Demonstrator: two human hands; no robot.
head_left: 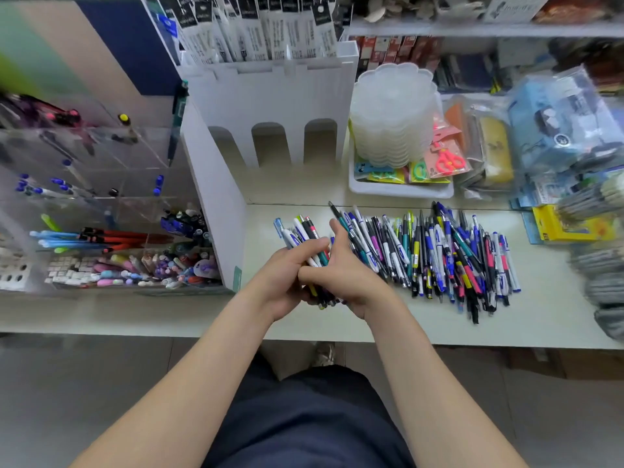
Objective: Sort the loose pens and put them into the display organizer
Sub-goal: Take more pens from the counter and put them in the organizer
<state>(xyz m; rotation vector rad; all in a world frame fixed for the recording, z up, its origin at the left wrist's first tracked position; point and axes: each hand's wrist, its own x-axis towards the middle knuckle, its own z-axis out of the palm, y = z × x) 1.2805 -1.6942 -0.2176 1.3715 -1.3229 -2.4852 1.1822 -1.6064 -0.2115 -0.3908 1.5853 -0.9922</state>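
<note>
A wide heap of loose pens [449,255] in blue, white, black, teal and pink lies on the white counter. My left hand [287,278] grips a bundle of pens [304,233] whose tops fan out above my fingers. My right hand [344,275] is against the same bundle from the right, fingers wrapped over it, index finger raised. A clear acrylic display organizer [111,197] with several compartments stands at the left, holding blue, red and pastel pens.
A white display stand [270,106] with arched slots and packaged refills stands behind my hands. A white tray [401,189] with stacked clear dishes and scissors packs is back right. Bagged goods and a yellow box [560,228] crowd the right. The counter edge [169,334] runs in front.
</note>
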